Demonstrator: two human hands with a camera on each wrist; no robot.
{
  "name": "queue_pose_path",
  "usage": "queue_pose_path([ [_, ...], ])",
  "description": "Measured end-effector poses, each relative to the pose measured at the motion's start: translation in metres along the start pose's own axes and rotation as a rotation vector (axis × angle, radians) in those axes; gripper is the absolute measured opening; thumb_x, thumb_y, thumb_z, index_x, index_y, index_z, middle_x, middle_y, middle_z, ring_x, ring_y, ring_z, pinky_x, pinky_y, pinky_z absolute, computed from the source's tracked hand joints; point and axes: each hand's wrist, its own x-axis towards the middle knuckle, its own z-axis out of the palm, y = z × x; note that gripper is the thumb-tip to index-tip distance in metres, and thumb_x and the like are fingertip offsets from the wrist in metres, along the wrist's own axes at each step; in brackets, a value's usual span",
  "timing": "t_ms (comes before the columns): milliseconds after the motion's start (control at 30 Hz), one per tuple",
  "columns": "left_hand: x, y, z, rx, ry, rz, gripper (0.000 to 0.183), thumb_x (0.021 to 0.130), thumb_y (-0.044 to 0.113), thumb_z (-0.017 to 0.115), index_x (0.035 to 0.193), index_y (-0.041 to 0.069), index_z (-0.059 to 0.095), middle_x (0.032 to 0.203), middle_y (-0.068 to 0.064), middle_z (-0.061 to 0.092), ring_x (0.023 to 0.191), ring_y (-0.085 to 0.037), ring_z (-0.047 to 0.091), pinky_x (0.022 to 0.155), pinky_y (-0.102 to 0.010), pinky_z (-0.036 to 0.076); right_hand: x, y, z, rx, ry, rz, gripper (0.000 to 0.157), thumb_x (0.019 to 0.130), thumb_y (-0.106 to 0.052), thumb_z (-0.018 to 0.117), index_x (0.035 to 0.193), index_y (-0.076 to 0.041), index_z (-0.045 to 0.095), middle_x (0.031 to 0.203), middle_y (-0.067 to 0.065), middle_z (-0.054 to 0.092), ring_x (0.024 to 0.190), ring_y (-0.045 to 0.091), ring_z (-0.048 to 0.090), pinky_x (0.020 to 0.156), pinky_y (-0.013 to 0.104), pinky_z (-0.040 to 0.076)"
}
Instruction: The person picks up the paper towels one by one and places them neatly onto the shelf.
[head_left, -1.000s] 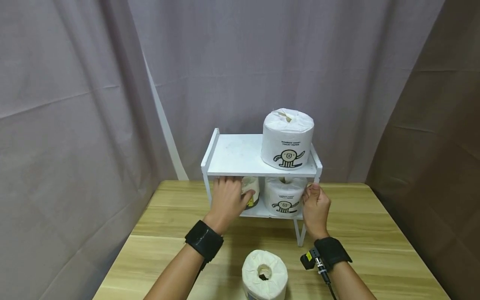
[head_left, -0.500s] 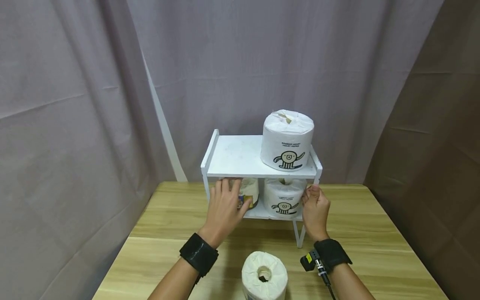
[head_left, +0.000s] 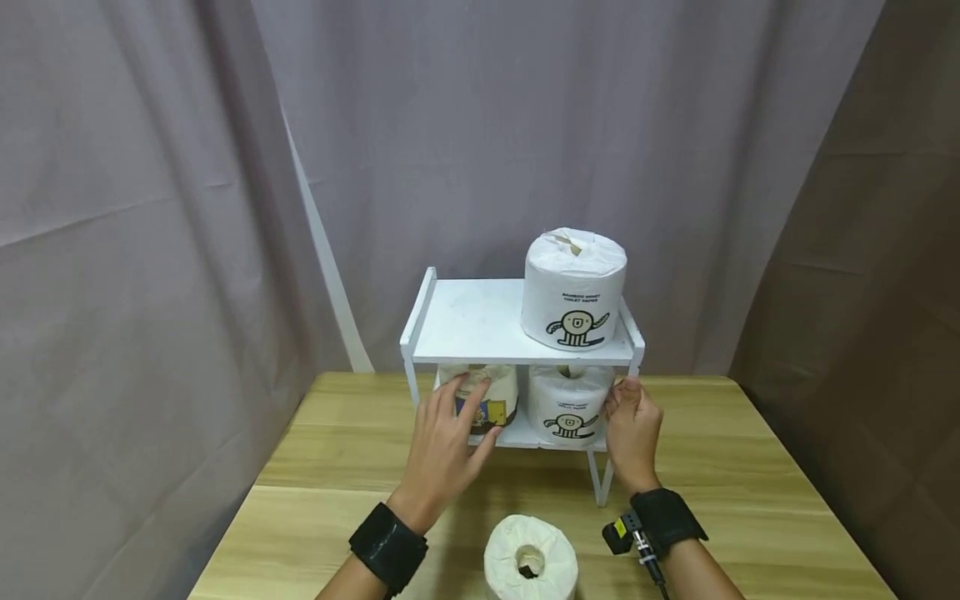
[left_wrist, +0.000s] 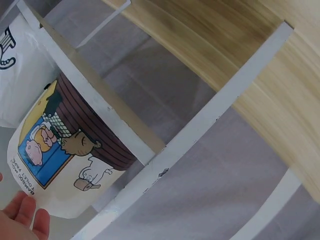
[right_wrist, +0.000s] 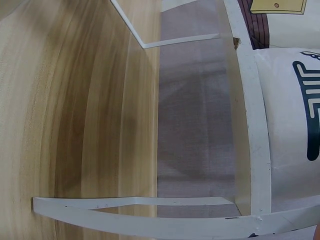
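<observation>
A white two-tier shelf rack stands on the table. On its lower tier, at the left, sits a cream toilet roll with a coloured cartoon wrapper. My left hand is in front of this roll with fingers spread and slightly bent; in the left wrist view the fingertips are at the wrapper's edge, and contact is hard to tell. Beside it on that tier is a white-wrapped toilet roll. My right hand grips the rack's right upright, its fingers partly hidden there.
Another white toilet roll stands on the right of the top tier. A cream toilet roll stands upright near me on the wooden table. Grey curtains hang behind and beside the table.
My left hand has drawn back from the lower tier toward me, uncovering more of the cartoon-wrapped roll, whose printed face now shows. The right hand stays at the upright.
</observation>
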Motion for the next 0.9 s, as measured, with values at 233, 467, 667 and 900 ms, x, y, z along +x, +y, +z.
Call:
queue_pose_path([
  [233,-0.012,-0.001,-0.003,-0.059,-0.062,-0.001,0.063,0.095,0.035,0.080,0.149,0.016,0.055,0.153,-0.016,0.050,0.134,-0.035,0.054,0.097,-0.049,0.051,-0.002,-0.001,0.001,0.038,-0.005,0.029,0.063,0.117,-0.029,0.035,0.073,0.014,0.040,0.060,-0.010,0.040,0.054,0.000,0.037,0.057,0.015,0.034],
  [467,-0.027,0.002,-0.005,-0.163,-0.078,-0.031,0.060,0.096,0.034,0.079,0.149,0.018,0.056,0.160,-0.016,0.045,0.139,-0.035,0.053,0.097,-0.056,0.054,-0.002,0.000,0.002,0.030,0.009,0.042,0.060,0.117,-0.029,0.036,0.069,0.006,0.041,0.058,-0.006,0.040,0.052,0.000,0.038,0.055,0.016,0.034],
  [667,-0.045,0.011,-0.004,-0.249,-0.097,-0.009,0.051,0.101,0.039,0.071,0.146,0.019,0.060,0.155,-0.012,0.050,0.138,-0.032,0.054,0.100,-0.055,0.053,-0.003,-0.003,0.000,0.050,0.001,0.035,0.062,0.117,-0.028,0.037,0.072,0.014,0.039,0.060,-0.010,0.038,0.054,0.001,0.036,0.054,0.017,0.032],
  [900,-0.063,0.019,0.003,-0.296,-0.171,0.129,0.044,0.107,0.043,0.060,0.146,0.022,0.059,0.149,-0.003,0.057,0.133,-0.020,0.056,0.103,-0.044,0.051,-0.004,-0.015,0.003,0.039,0.011,0.057,0.059,0.117,-0.023,0.036,0.073,0.016,0.038,0.061,-0.009,0.037,0.055,-0.001,0.035,0.056,0.016,0.031],
])
